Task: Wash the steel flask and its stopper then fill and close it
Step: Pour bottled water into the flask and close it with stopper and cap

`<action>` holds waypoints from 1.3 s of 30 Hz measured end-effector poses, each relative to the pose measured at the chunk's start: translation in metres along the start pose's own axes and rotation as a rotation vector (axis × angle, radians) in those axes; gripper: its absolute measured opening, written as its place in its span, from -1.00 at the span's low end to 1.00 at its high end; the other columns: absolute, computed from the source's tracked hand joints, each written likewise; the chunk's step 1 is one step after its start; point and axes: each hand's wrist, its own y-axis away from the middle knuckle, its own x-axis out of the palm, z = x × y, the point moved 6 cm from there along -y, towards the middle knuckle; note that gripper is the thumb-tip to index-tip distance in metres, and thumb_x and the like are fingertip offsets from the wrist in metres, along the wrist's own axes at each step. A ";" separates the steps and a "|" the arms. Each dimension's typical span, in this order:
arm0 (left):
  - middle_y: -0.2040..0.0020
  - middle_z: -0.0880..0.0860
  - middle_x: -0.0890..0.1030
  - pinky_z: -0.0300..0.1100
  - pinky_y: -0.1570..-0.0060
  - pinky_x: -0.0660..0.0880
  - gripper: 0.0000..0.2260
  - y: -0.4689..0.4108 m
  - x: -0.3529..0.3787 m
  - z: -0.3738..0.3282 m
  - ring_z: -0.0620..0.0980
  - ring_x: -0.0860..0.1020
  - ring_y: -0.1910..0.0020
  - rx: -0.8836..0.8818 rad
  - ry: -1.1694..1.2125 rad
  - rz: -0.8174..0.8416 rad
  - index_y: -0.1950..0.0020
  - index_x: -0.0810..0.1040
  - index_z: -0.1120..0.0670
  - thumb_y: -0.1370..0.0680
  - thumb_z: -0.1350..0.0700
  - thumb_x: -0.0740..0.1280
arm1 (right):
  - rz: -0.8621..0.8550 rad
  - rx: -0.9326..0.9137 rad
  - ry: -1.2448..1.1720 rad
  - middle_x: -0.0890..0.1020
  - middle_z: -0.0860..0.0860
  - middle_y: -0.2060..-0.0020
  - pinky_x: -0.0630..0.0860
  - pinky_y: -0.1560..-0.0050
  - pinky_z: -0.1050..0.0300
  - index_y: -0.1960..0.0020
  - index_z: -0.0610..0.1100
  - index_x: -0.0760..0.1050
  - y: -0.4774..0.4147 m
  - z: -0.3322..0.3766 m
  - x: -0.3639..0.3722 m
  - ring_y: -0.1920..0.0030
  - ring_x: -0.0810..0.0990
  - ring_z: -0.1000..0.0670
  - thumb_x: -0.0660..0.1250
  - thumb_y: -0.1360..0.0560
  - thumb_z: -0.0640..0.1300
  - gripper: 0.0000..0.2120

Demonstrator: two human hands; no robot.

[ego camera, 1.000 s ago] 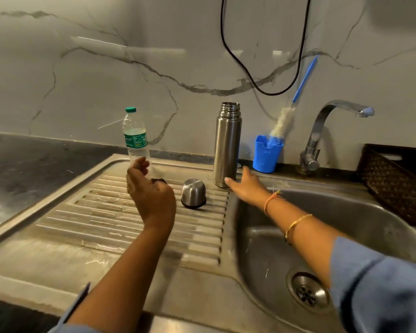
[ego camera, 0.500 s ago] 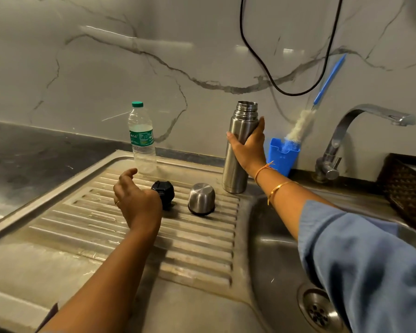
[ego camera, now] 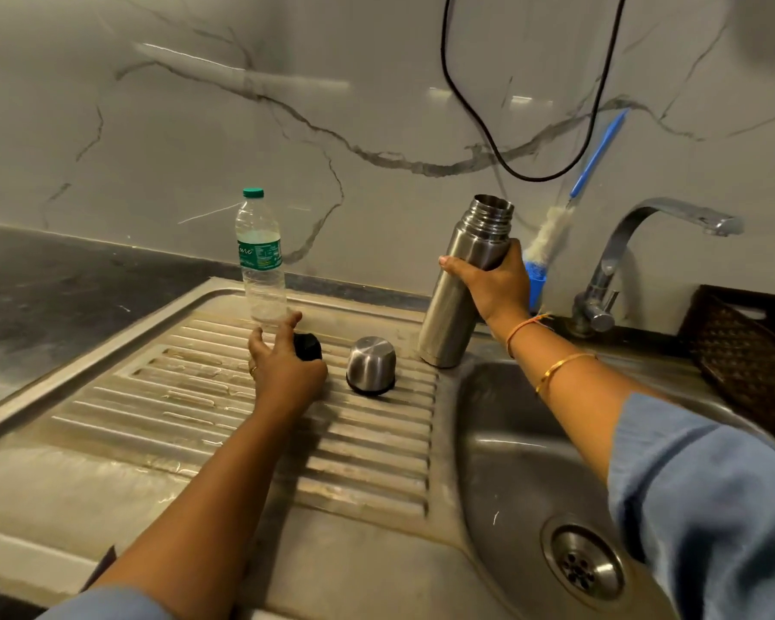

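Flask (ego camera: 455, 306) aslant in right hand (ego camera: 495, 286) — stopper (ego camera: 308, 346) perhaps against left hand (ego camera: 283, 369)

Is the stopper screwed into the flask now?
No, the mouth of the flask is open, and the black stopper lies on the drainboard by the left hand.

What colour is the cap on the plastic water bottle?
Green; the cap tops the clear plastic bottle, seen best in the head view.

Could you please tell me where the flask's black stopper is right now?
In the head view, the black stopper sits on the draining board left of the sink, between the water bottle and the steel cup, partly hidden by the left hand.
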 end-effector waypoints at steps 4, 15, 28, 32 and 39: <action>-0.51 0.12 0.11 0.15 -0.39 0.24 -0.40 -0.008 0.000 0.006 0.21 0.17 -0.45 0.018 -0.050 0.033 -0.46 0.29 -0.06 -0.47 0.29 0.34 | -0.086 -0.046 -0.074 0.51 0.18 0.13 0.49 0.06 0.19 -0.11 -0.02 0.35 0.025 0.011 -0.041 0.13 0.53 0.15 0.55 -0.29 -0.06 -0.49; -0.28 0.21 0.41 0.07 -0.25 0.41 -0.44 0.017 -0.014 -0.006 0.20 0.42 -0.24 0.028 -0.157 -0.099 -0.38 0.35 0.07 -0.42 0.14 0.45 | -0.027 0.048 -0.057 0.55 0.15 0.09 0.48 0.15 0.23 -0.14 0.00 0.36 0.107 -0.008 -0.124 0.11 0.56 0.14 0.55 -0.29 -0.16 -0.48; -0.06 -0.04 0.56 -0.37 0.02 0.48 -0.64 0.099 0.085 -0.099 -0.11 0.55 -0.02 0.337 0.211 0.174 -0.11 0.43 0.01 -0.41 0.04 0.49 | 0.081 0.134 0.141 0.55 0.11 0.13 0.42 0.21 0.31 -0.02 0.02 0.34 0.144 -0.051 -0.129 0.18 0.53 0.14 0.58 -0.25 -0.11 -0.50; -0.05 -0.06 0.57 -0.33 0.03 0.50 -0.68 0.108 0.118 -0.131 -0.10 0.54 -0.07 0.349 0.338 0.294 -0.17 0.46 0.02 -0.47 0.04 0.42 | 0.104 0.185 0.127 0.58 0.04 0.07 0.52 0.14 0.18 -0.04 0.01 0.36 0.147 -0.053 -0.124 0.14 0.58 0.05 0.59 -0.24 -0.08 -0.49; -0.09 0.01 0.59 -0.16 -0.09 0.51 -0.69 0.100 0.135 -0.147 -0.03 0.57 -0.10 0.340 0.424 0.352 -0.17 0.52 -0.01 -0.44 0.04 0.44 | 0.144 0.246 0.189 0.56 0.02 -0.03 0.53 0.01 0.06 -0.12 -0.02 0.36 0.152 -0.062 -0.129 0.03 0.57 0.00 0.57 -0.23 -0.05 -0.44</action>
